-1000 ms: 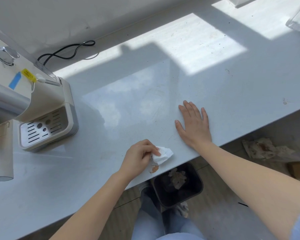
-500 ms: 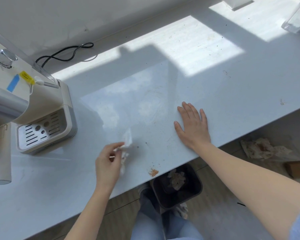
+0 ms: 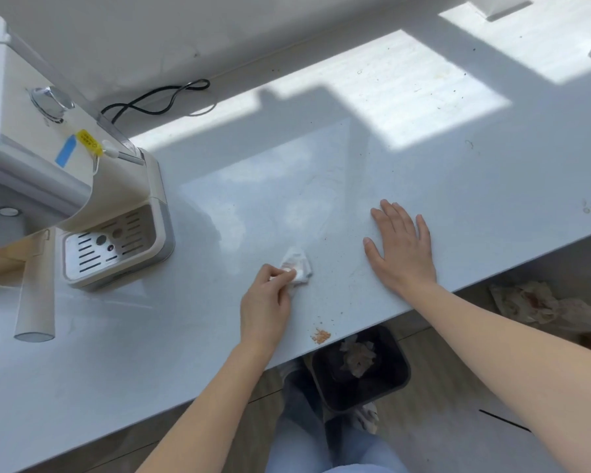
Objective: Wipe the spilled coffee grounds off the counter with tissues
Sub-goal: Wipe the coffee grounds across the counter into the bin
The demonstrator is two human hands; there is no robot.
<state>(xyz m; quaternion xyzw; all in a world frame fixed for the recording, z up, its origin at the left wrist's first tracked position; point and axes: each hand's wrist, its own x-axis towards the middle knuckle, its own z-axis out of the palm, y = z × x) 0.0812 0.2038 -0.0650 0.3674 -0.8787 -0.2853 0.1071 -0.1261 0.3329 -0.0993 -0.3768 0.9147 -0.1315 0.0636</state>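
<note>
My left hand (image 3: 265,303) pinches a crumpled white tissue (image 3: 297,266) and presses it on the pale grey counter (image 3: 458,199), a little back from the front edge. A small brown heap of coffee grounds (image 3: 320,336) lies at the very front edge, to the right of my left wrist and apart from the tissue. Fine specks are scattered between the heap and my right hand (image 3: 401,249). That hand lies flat on the counter, palm down, fingers spread, holding nothing.
A cream coffee machine (image 3: 82,206) with a slotted drip tray (image 3: 110,247) stands at the left, its black cord (image 3: 157,99) behind it. Below the counter edge a black bin (image 3: 360,368) holds used tissues. More crumpled paper (image 3: 539,302) lies on the floor at the right.
My left hand lifted the tissue from the front edge, swung left, then came back right and set it down on the counter farther from the edge. The grounds heap is uncovered. My right hand stayed put.
</note>
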